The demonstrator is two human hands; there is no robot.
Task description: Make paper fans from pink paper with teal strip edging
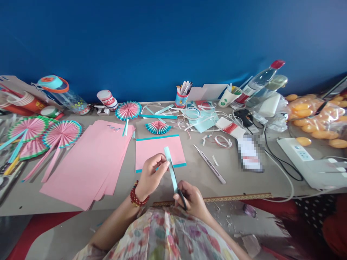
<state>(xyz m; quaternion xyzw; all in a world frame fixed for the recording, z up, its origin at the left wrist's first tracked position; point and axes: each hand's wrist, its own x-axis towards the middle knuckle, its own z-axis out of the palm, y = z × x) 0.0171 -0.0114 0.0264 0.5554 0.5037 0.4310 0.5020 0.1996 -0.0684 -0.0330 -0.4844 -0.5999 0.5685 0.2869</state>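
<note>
- Paper strip (170,164), narrow, flat and pale blue, is slanting between the left hand (152,177) and the right hand (193,198), over the grey counter (233,182), presumably for an easy view
- The left hand's grip is closing thumb against finger on the strip near its upper end, probably steadying it
- The right hand's grip is wrapping around dark-handled scissors (182,198), their blades meeting the strip's lower part; how far the blades are opening is impossible to tell
- A rectangular pink paper sheet with teal borders (151,148) is lying flat just beyond the hands, seemingly within reach
- A slim pale craft knife (210,164) is resting rightward, its tip pointing away from the person, perhaps for safety
</note>
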